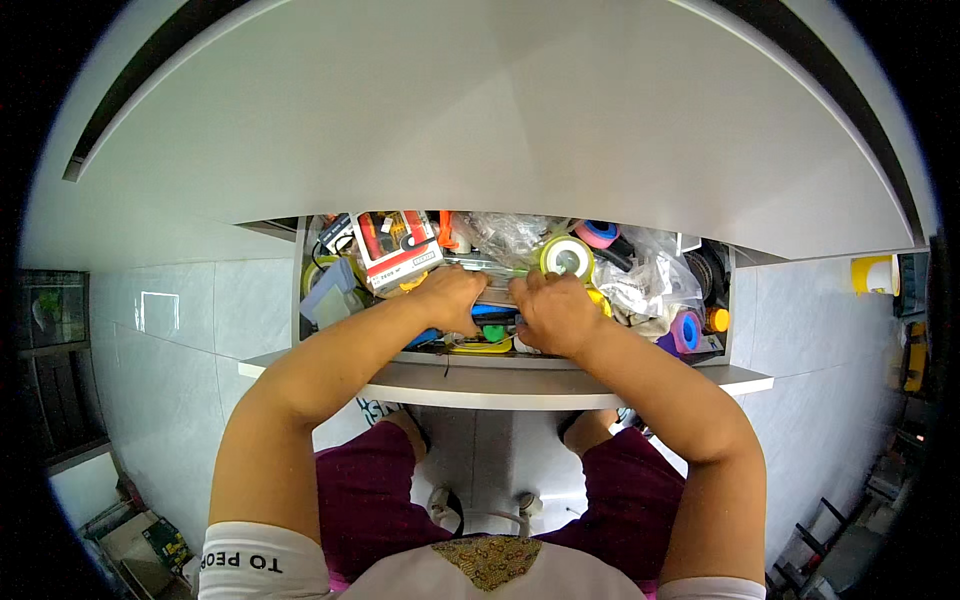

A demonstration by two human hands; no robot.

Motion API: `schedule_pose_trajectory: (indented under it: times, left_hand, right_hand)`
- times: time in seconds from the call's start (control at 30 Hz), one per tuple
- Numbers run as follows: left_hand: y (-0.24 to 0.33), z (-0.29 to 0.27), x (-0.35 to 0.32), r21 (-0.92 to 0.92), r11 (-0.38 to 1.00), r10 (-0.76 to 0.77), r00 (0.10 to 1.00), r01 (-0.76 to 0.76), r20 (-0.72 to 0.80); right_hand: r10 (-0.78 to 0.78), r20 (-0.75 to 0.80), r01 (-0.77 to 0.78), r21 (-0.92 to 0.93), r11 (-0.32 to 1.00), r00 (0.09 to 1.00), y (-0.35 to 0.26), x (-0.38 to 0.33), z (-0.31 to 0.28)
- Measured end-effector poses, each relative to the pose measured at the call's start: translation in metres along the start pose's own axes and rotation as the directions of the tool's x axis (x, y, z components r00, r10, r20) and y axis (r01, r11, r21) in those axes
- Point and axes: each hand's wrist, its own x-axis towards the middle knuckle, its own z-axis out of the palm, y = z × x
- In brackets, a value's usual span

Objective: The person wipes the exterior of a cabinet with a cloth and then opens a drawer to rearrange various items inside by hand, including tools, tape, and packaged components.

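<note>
Both my hands reach into an open drawer (640,376) packed with tools and small goods. My left hand (450,298) is curled, fingers bent down among the items in the middle. Close beside it, my right hand (556,312) is curled too, its thumb side toward the left. A clear and greyish piece (497,290) lies between them, its kind unclear; the fingertips and what they grip are hidden. Blue-handled and yellow tools (482,347) lie just below the hands. A roll of yellow-green tape (567,258) sits behind my right hand, and a red and white box (398,250) beyond my left.
Clear plastic bags (645,275) fill the drawer's right part, near a pink and blue tape roll (686,331) and an orange-capped bottle (717,320). A grey-blue container (333,295) is at the left. The pale tabletop (480,110) overhangs the drawer's back.
</note>
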Motion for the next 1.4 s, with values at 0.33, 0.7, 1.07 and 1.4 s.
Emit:
schedule_pose_trajectory:
  times: [0.33,0.7,1.07,1.4]
  left_hand:
    - [-0.006,0.014,-0.010,-0.088,0.990,0.098,0.983,-0.112,-0.157]
    - [0.019,-0.021,-0.054,-0.476,0.789,0.166,0.881,-0.389,-0.444]
    - [0.109,-0.097,-0.134,-0.380,0.843,0.216,0.888,-0.379,-0.406]
    - [0.218,-0.030,-0.213,-0.281,0.817,0.481,0.864,-0.504,-0.151]
  right_hand:
    - [-0.098,0.370,-0.319,0.886,0.336,0.924,0.052,-0.028,-0.032]
    - [0.011,0.128,-0.033,0.171,0.985,0.992,0.045,-0.032,-0.017]
    - [0.095,0.178,-0.197,0.747,0.634,0.979,0.013,-0.109,-0.102]
    - [-0.232,0.412,-0.391,0.911,0.130,0.881,0.001,-0.225,-0.096]
